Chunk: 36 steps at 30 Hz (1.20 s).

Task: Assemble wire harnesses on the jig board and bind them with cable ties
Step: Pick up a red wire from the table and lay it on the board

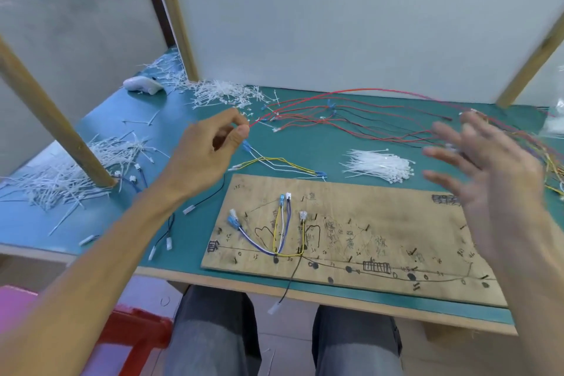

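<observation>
The widest bare stretch of the desk (305, 147) lies between the loose red and black wires (351, 119) at the back and the jig board (396, 223) in front. It is hemmed by the bundle of cable ties (378, 165) on the right and the yellow and white wires (274, 162) on the left. A red wire (366, 89), pinched in the left hand (210, 150), arcs above the tangle toward the spread right hand (488, 174), crossing any straight reach to the back panel (335, 25). On the board, nails (367, 226) stand up around the routed wires (280, 235); its right half is bare wood between nails. A slanted wooden post (52, 119) and heaps of tie offcuts (76, 174) crowd the left side
</observation>
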Available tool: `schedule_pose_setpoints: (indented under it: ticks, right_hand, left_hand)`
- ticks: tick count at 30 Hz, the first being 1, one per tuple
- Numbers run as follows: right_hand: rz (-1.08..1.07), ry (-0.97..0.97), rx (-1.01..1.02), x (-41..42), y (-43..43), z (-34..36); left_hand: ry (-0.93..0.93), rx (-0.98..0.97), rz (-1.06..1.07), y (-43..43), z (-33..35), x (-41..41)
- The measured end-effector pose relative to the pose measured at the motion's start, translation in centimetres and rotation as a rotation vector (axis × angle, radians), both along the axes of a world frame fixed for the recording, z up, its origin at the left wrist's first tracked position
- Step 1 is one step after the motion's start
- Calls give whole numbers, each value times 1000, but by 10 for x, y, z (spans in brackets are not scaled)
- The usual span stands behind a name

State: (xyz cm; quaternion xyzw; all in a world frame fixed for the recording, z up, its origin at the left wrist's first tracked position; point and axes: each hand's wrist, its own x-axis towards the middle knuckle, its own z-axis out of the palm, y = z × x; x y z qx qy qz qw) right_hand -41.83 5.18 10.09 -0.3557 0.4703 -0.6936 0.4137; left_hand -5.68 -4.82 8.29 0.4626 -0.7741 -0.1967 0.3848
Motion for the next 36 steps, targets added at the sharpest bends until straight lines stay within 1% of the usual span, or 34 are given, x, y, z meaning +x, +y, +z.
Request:
schedule_pose_setpoints:
  ticks: [1, 2, 3, 4, 7, 8, 9, 11, 12, 13, 14, 15, 16, 17, 18, 22, 24, 28, 33, 36]
  right_hand:
    - [-47, 217, 98, 13, 23, -13]
    - [-76, 450, 149, 26, 45, -25]
    - [-93, 657, 149, 41, 64, -29]
    - [-112, 811, 81, 53, 78, -30]
    - [-164, 1070, -360, 83, 83, -23]
    - [-124, 1132, -399, 94, 75, -21]
    - [-57, 1166, -351, 104, 65, -20]
    - [92, 1221, -156, 122, 50, -24]
    - [165, 1257, -112, 127, 47, -28]
    - [252, 1263, -113, 130, 46, -32]
    - [323, 1221, -131, 130, 47, -37]
    - [366, 1126, -142, 128, 48, -41]
    - [378, 1045, -145, 125, 50, -46]
    - [375, 1006, -148, 123, 51, -49]
    - [373, 1021, -142, 121, 52, -53]
    - [418, 1282, -49, 128, 50, -69]
    - [411, 1333, -29, 136, 49, -73]
    - [389, 1362, 2, 150, 45, -80]
    - [348, 1369, 28, 150, 41, -89]
    - [331, 1358, 38, 148, 43, -93]
  left_hand:
    - [16, 4, -22, 6, -2, 1]
    - [24, 13, -52, 12, -4, 0]
    - [22, 27, -91, 19, -6, -2]
    - [17, 46, -133, 26, -8, -5]
    - [21, 123, -267, 47, -10, -13]
    - [15, 136, -311, 53, -9, -15]
    - [-5, 139, -344, 59, -6, -16]
    - [-57, 134, -379, 68, 1, -17]
    - [-73, 134, -392, 72, 3, -15]
    - [-84, 134, -400, 75, 5, -12]
    - [-98, 139, -397, 77, 5, -7]
    - [-115, 155, -377, 78, 4, -1]
    - [-132, 180, -341, 79, 1, 7]
    - [-149, 209, -293, 78, -3, 15]
    - [-166, 233, -241, 78, -8, 23]
    - [-196, 287, -81, 81, -31, 44]
    - [-219, 278, -3, 82, -42, 50]
    - [-232, 279, 183, 79, -53, 56]
    - [-316, 296, 236, 77, -58, 50]
    - [-336, 296, 235, 77, -57, 47]
